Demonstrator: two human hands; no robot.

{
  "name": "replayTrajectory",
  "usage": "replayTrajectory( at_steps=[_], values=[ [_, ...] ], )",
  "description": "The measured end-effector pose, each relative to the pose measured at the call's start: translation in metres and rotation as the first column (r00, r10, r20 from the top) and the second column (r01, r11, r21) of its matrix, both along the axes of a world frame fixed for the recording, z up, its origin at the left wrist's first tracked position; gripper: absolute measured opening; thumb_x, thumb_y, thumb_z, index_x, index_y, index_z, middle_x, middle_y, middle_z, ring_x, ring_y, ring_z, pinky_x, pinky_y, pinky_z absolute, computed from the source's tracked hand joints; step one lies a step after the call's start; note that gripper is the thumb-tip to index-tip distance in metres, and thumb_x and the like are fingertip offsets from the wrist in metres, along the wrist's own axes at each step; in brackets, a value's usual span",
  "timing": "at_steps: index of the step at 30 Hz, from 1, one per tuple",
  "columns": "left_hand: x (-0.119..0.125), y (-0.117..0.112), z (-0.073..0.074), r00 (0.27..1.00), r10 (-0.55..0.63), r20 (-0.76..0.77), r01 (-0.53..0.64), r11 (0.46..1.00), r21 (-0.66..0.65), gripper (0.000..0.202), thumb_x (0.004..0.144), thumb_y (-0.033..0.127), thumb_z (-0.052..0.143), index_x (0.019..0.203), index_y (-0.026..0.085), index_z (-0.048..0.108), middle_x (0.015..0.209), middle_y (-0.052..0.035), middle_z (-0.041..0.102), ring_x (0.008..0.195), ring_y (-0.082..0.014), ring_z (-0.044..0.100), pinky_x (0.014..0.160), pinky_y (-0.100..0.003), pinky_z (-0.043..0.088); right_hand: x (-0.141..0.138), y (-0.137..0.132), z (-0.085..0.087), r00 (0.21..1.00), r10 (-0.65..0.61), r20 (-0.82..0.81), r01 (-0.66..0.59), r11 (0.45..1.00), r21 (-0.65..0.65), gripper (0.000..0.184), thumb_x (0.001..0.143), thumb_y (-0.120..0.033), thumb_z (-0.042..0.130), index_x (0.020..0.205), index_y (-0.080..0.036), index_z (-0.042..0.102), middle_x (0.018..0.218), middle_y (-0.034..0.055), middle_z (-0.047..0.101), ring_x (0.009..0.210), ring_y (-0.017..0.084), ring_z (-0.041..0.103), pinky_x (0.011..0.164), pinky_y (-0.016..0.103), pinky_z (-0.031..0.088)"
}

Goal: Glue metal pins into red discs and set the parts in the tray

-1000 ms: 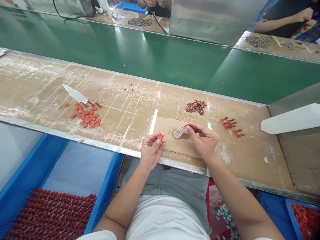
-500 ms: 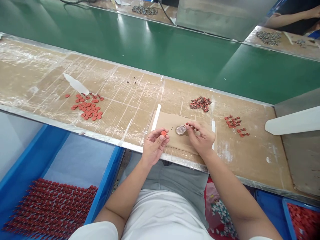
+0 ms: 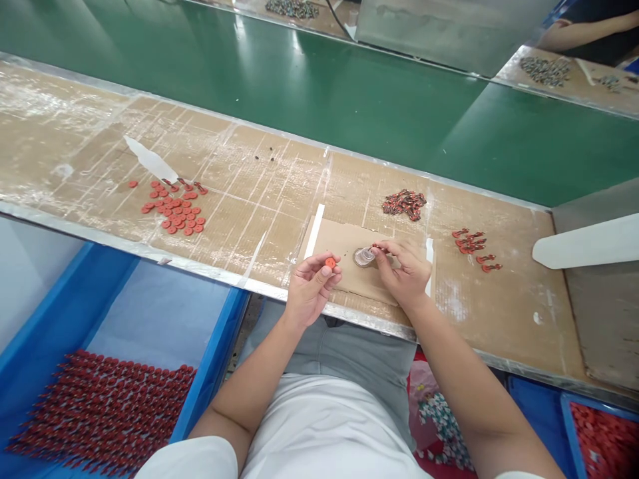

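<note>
Between the thumb and fingers of my left hand (image 3: 313, 287) is a small red disc (image 3: 330, 263), its round face turned up. My right hand (image 3: 405, 269) pinches a small red and dark piece (image 3: 375, 247) by its fingertips, just at the edge of a small clear round dish (image 3: 363, 257). The dish sits on a cardboard sheet (image 3: 344, 234) taped to the bench; whether the piece touches it, I cannot tell. Beyond my right hand lies a pile of slim red and dark pieces (image 3: 405, 204). Several red discs with stems (image 3: 469, 241) lie to the right.
Loose red discs (image 3: 177, 214) and a white strip (image 3: 150, 159) lie on the bench at left. A green conveyor belt (image 3: 299, 86) runs behind. Below left, a blue bin (image 3: 210, 346) holds rows of red pieces. A white bar (image 3: 589, 239) juts in at right. Another person's arm (image 3: 594, 33) shows top right.
Both hands keep their hold and nearly the same place over the cardboard. The view has shifted slightly; the things on the bench lie as before.
</note>
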State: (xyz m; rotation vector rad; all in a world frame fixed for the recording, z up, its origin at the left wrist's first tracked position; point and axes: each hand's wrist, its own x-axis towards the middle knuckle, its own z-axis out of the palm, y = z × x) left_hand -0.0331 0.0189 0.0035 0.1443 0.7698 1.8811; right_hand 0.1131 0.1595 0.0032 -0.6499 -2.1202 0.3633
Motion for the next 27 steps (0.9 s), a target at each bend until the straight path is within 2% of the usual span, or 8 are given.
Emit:
replayTrajectory(
  at_steps=[4,15,18,21,23,24,25,27],
  values=[
    [0.0,0.0,0.0,1.0,-0.003,-0.002,0.003,1.0,0.021,0.03,0.066,0.027,0.089,0.092,0.022,0.077,0.095,-0.0024,0.077,0.077,-0.0068,0.072,0.072,-0.013,0.058,-0.001,0.003,-0.001,0.998,0.05,-0.043,-0.047,0.996,0.071,0.012,0.088,-0.02,0.068,0.099,-0.023,0.07,0.09,0.0059,0.078,0.081,0.02,0.072,0.075,0.037,0.058],
    [0.0,-0.001,0.0,1.0,0.006,-0.002,-0.006,1.0,0.001,0.031,0.064,0.027,0.09,0.092,0.021,0.077,0.096,-0.0029,0.076,0.077,-0.0071,0.072,0.073,-0.014,0.058,-0.002,0.003,0.001,0.994,0.099,-0.045,-0.095,0.992,0.085,0.02,0.084,-0.013,0.07,0.102,-0.024,0.07,0.091,0.0055,0.077,0.079,0.019,0.071,0.075,0.036,0.056],
    [0.0,-0.002,0.001,1.0,0.007,0.009,-0.007,1.0,0.007,0.031,0.064,0.026,0.09,0.092,0.022,0.077,0.096,-0.0025,0.076,0.077,-0.0067,0.072,0.073,-0.013,0.058,-0.002,0.002,0.0,0.993,0.085,-0.083,-0.082,0.996,0.03,0.02,0.083,-0.015,0.071,0.101,-0.024,0.072,0.091,0.0049,0.077,0.08,0.019,0.07,0.076,0.037,0.057],
    [0.0,-0.003,0.002,1.0,0.014,0.026,-0.014,1.0,0.007,0.03,0.065,0.024,0.089,0.092,0.022,0.078,0.095,-0.0019,0.077,0.076,-0.006,0.072,0.073,-0.012,0.057,-0.002,-0.004,0.002,0.982,0.004,-0.19,-0.035,0.986,-0.164,0.019,0.082,-0.021,0.074,0.1,-0.026,0.074,0.089,0.0034,0.077,0.078,0.018,0.069,0.074,0.036,0.057],
    [0.001,-0.004,0.004,0.999,0.02,0.044,-0.02,1.0,-0.002,0.028,0.067,0.023,0.088,0.093,0.021,0.078,0.095,-0.0015,0.077,0.076,-0.0058,0.072,0.073,-0.011,0.058,-0.003,-0.009,0.007,0.951,-0.086,-0.298,-0.033,0.927,-0.375,0.018,0.08,-0.024,0.077,0.099,-0.026,0.075,0.088,0.0025,0.077,0.077,0.017,0.069,0.074,0.034,0.057],
    [0.002,-0.005,0.006,0.998,0.023,0.059,-0.022,1.0,-0.014,0.027,0.068,0.022,0.087,0.093,0.021,0.078,0.095,-0.0013,0.077,0.077,-0.0058,0.072,0.073,-0.011,0.058,-0.004,-0.012,0.011,0.925,-0.141,-0.352,-0.052,0.872,-0.487,0.018,0.079,-0.026,0.079,0.097,-0.026,0.076,0.087,0.0022,0.077,0.077,0.016,0.07,0.074,0.032,0.057],
    [0.003,-0.006,0.009,0.997,0.026,0.079,-0.024,0.999,-0.029,0.026,0.068,0.022,0.087,0.093,0.021,0.078,0.096,-0.0012,0.077,0.077,-0.0058,0.072,0.073,-0.011,0.058,-0.005,-0.014,0.016,0.894,-0.198,-0.402,-0.09,0.799,-0.594,0.019,0.076,-0.028,0.081,0.094,-0.025,0.077,0.086,0.0018,0.076,0.077,0.015,0.07,0.073,0.031,0.057],
    [0.008,-0.006,0.015,0.991,0.022,0.131,-0.013,0.998,-0.068,0.026,0.068,0.02,0.087,0.092,0.021,0.078,0.096,-0.0008,0.078,0.078,-0.0057,0.073,0.073,-0.011,0.058,-0.005,-0.018,0.028,0.835,-0.296,-0.463,-0.213,0.602,-0.769,0.02,0.072,-0.031,0.084,0.089,-0.025,0.077,0.083,0.0006,0.075,0.073,0.013,0.068,0.066,0.025,0.056]
  ],
)
